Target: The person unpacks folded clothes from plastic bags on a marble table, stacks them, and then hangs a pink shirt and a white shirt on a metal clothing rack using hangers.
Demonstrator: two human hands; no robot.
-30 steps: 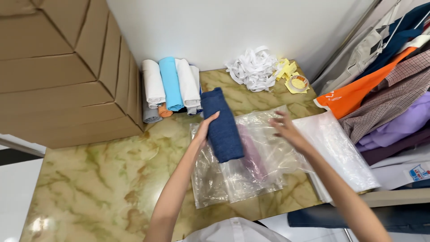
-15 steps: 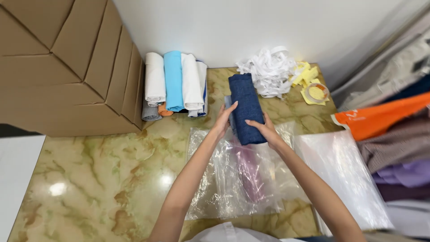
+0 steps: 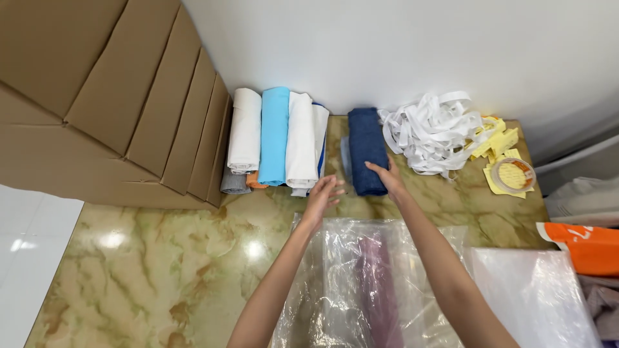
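Navy roll now parked at the floor's far edge.
Our right hand rests unclenched on the folded navy cloth; left hand has let go, hovering beside it.

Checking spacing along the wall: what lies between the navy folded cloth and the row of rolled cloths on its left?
In the head view, only bare marble tabletop separates the navy folded cloth from the row of rolled cloths; the left hand hovers just below that gap.

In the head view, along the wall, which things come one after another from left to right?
Cardboard sheets → white roll → light blue roll → second white roll → navy roll, touched by the right hand → white strips → yellow papers → tape roll.
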